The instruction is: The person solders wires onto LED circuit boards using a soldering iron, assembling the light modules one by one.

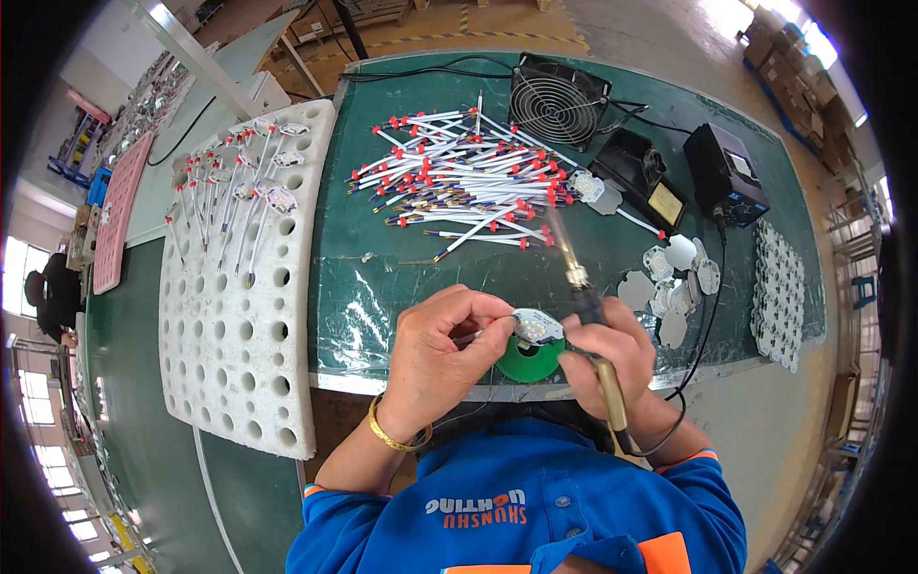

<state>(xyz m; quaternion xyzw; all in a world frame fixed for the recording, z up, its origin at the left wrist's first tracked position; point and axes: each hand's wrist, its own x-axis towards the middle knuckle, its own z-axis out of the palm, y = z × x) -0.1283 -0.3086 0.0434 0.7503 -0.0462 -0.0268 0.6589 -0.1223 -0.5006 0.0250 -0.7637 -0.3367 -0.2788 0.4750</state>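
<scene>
My left hand (pixel 442 359) pinches a thin white wire against a small round white LED board (pixel 537 327), which sits over a green solder spool (pixel 529 362) at the table's near edge. A gold bangle is on that wrist. My right hand (pixel 606 349) grips a soldering iron (pixel 583 297) by its handle, with the tip pointing away from me, up past the board. A heap of white wires with red ends (pixel 469 177) lies farther back on the green mat (pixel 382 277).
A white foam tray with holes (pixel 239 325) on the left holds several wired boards at its far end. A small fan (pixel 559 100), an iron stand (pixel 643 177), a black soldering station (pixel 727 172) and loose round boards (pixel 674 277) sit on the right. Another person sits at far left.
</scene>
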